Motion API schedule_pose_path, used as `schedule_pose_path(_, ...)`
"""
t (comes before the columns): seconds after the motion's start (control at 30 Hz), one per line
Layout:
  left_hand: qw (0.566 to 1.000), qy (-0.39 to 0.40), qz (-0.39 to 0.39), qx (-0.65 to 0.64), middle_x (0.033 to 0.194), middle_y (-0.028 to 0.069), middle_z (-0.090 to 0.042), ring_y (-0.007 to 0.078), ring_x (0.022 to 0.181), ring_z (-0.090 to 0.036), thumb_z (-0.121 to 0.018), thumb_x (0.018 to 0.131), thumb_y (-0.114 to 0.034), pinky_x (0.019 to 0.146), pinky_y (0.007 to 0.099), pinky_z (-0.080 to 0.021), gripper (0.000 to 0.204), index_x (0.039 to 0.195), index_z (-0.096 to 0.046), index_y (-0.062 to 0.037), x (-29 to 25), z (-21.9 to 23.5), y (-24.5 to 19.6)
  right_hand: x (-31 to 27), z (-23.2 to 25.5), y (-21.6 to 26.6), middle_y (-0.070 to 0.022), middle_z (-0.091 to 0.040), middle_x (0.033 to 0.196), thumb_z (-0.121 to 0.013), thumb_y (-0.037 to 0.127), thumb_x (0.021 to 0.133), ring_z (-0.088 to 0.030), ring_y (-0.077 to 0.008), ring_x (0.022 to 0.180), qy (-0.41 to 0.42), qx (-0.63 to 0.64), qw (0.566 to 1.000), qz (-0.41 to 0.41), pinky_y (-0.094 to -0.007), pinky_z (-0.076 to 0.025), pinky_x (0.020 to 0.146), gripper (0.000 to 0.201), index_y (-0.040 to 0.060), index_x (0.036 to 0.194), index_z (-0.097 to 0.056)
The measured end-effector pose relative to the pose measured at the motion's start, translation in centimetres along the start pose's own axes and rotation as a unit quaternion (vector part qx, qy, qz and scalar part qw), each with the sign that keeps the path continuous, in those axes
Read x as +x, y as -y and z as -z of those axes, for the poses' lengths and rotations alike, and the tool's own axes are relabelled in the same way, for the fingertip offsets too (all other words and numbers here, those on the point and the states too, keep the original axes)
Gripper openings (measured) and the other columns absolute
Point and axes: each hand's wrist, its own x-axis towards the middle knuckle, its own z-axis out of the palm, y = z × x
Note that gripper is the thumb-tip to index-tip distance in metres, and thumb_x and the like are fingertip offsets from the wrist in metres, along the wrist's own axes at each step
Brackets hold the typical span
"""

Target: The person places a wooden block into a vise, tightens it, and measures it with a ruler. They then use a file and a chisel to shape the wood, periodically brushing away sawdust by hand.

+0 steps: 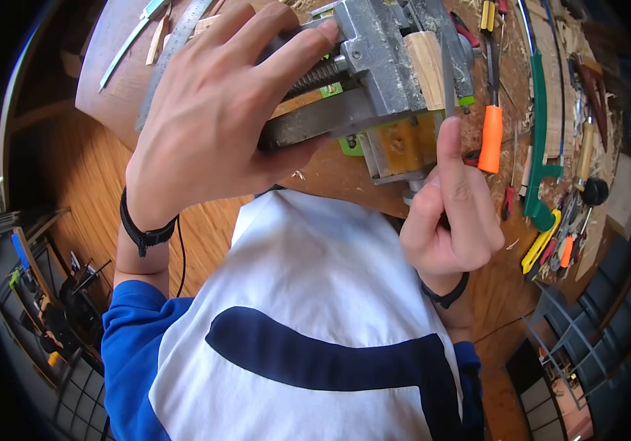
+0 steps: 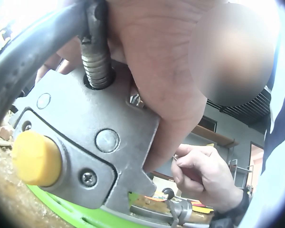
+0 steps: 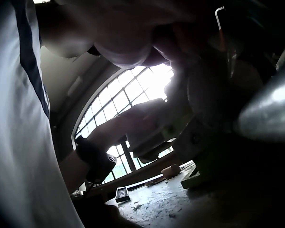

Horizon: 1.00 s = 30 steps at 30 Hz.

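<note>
A grey metal bench vise (image 1: 382, 66) clamps an upright-ended piece of pale wood (image 1: 424, 70). My left hand (image 1: 220, 110) grips the vise body, fingers spread over the top and thumb along its near side. The left wrist view shows the vise's end plate (image 2: 85, 128), threaded screw (image 2: 96, 66) and yellow knob (image 2: 35, 159) close up. Between thumb and curled fingers, my right hand (image 1: 462, 213) holds a thin grey metal file (image 1: 448, 77), its index finger laid along it. The file's blade lies beside the wood; its rear end is hidden in the hand.
Right of the vise lie an orange-handled tool (image 1: 490, 140), a green-handled saw (image 1: 540, 147) and a yellow utility knife (image 1: 540, 250) among several hand tools. A steel ruler (image 1: 150, 92) lies left, partly behind the left hand. Wood shavings are scattered over the wooden bench (image 1: 337, 184).
</note>
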Motion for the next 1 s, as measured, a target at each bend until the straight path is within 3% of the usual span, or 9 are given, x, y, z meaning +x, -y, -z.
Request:
schedule_pose_path(0.3,1.0,-0.001,-0.012,-0.017,0.11,0.0147,-0.057,0.0366,0.1,-0.057,-0.082,0.059,-0.021,0.085,0.0441,-0.048,0.069,0.122,-0.059,-0.0037,0.2,0.1,0.4,-1.9,0.4,-0.3,-0.0139,-0.063,0.069,-0.048,-0.003,0.082,-0.053,-0.0154,0.052,0.001,0.015,1.0,-0.01,-0.0281,-0.045,0.051,0.045,-0.015,0.124,-0.06)
schedule_pose_path(0.5,0.999,-0.01,-0.023,-0.027,0.109,0.014,-0.057,0.0358,0.099,-0.057,-0.082,0.058,-0.02,0.085,0.0438,-0.047,0.068,0.12,-0.059,-0.0036,0.3,0.0,0.5,-0.2,-0.3,-0.2,-0.0182,-0.067,0.075,-0.049,-0.003,0.082,-0.054,-0.0164,0.052,-0.002,0.011,1.0,0.01,-0.028,-0.046,0.051,0.044,-0.0161,0.123,-0.059)
schedule_pose_path(0.97,0.999,-0.023,-0.022,-0.039,0.105,0.0128,-0.056,0.0349,0.094,-0.056,-0.081,0.058,-0.019,0.083,0.043,-0.047,0.066,0.119,-0.061,-0.0035,0.3,-0.1,0.6,0.0,1.6,1.5,-0.0153,-0.063,0.069,-0.047,-0.009,0.08,-0.055,-0.015,0.054,0.081,-0.022,0.996,-0.041,-0.0275,-0.048,0.054,0.047,-0.016,0.125,-0.058)
schedule_pose_path(1.0,0.999,0.0,-0.011,-0.031,0.105,0.0133,-0.056,0.0333,0.095,-0.056,-0.082,0.06,-0.025,0.082,0.0425,-0.047,0.067,0.12,-0.06,-0.0036,0.2,0.2,0.7,-0.4,1.7,1.7,-0.0154,-0.063,0.07,-0.047,-0.01,0.08,-0.055,-0.0149,0.054,0.082,-0.021,0.995,-0.048,-0.0276,-0.048,0.054,0.047,-0.016,0.125,-0.058)
